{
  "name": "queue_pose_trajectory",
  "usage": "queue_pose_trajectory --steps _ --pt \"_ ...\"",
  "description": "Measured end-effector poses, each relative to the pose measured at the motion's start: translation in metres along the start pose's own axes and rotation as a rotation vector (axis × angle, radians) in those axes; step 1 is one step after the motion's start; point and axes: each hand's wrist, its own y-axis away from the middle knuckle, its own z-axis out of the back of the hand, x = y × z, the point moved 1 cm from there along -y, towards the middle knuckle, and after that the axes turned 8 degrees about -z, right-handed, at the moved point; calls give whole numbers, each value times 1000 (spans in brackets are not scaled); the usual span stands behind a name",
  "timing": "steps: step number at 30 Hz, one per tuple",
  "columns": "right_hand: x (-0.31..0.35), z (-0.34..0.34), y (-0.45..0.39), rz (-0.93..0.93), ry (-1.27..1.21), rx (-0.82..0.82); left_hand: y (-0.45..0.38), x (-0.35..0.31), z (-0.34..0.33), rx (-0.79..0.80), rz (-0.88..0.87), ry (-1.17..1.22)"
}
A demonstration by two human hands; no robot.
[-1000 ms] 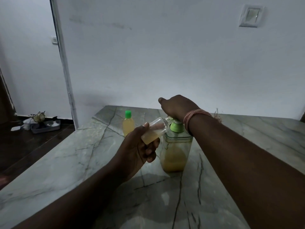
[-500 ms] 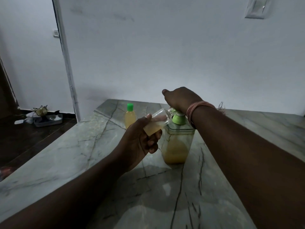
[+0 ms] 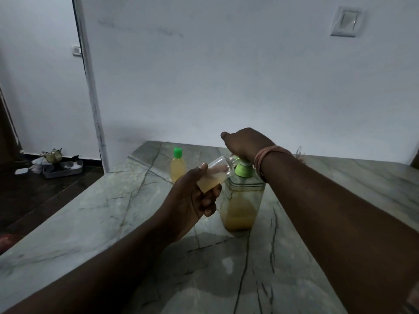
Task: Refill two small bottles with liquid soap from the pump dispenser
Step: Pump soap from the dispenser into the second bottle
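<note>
A clear pump dispenser (image 3: 240, 207) with a green collar and yellow soap in its lower half stands on the marble table (image 3: 90, 214). My right hand (image 3: 246, 142) rests on top of its pump head, fingers curled over it, the head itself hidden. My left hand (image 3: 192, 200) grips a small uncapped clear bottle (image 3: 214, 176), tilted with its mouth against the pump spout and partly filled with yellow soap. A second small bottle (image 3: 178, 166) with a green cap, full of yellow liquid, stands upright behind, to the left of the dispenser.
The table's left edge drops to a dark floor, where a grey tray (image 3: 63, 169) with odds and ends sits by the door frame (image 3: 90, 87). A white wall runs right behind the table, with a switch plate (image 3: 344, 21) at upper right.
My right hand has risen a little over the pump. The small bottle stays at the spout. The camera has shifted slightly.
</note>
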Motion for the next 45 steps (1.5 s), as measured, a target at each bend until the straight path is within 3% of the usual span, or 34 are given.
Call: queue_pose_trajectory --steps 5,9,19,24,33,39,45 --pt "7 5 3 -1 37 28 2 -1 1 0 1 3" --pt "-1 0 -5 -1 -73 9 -1 2 3 15 -8 19" --pt "8 7 2 -23 134 101 0 1 2 15 -7 2" --pt "0 -1 -3 6 -26 6 -4 5 8 22 -4 25" --pt "8 5 0 15 190 80 -1 2 3 11 -2 8" --pt "-2 -2 -5 -21 -71 -5 -4 5 7 34 -7 5" --pt "3 -2 -3 -14 66 45 0 4 5 -4 -1 -15"
